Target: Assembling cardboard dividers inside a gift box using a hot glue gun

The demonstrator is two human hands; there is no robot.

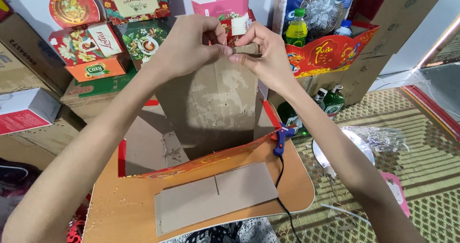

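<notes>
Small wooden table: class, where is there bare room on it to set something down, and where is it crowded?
Bare wood shows on the table at the near-left corner, left of the flat cardboard sheet, and at the right rim beyond the blue glue gun. The back is crowded: the open red box fills it, with both hands, left hand and right hand, gripping its cardboard panel.

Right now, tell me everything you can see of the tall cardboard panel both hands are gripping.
The cardboard panel is plain brown board, its facing side scuffed with pale torn patches. It stands upright inside a low red-and-orange printed tray box on the small wooden table. Its top edge looks folded or rolled into a narrow strip, which the left hand and the right hand pinch from either side. Its lower end disappears behind the tray's front wall.
</notes>
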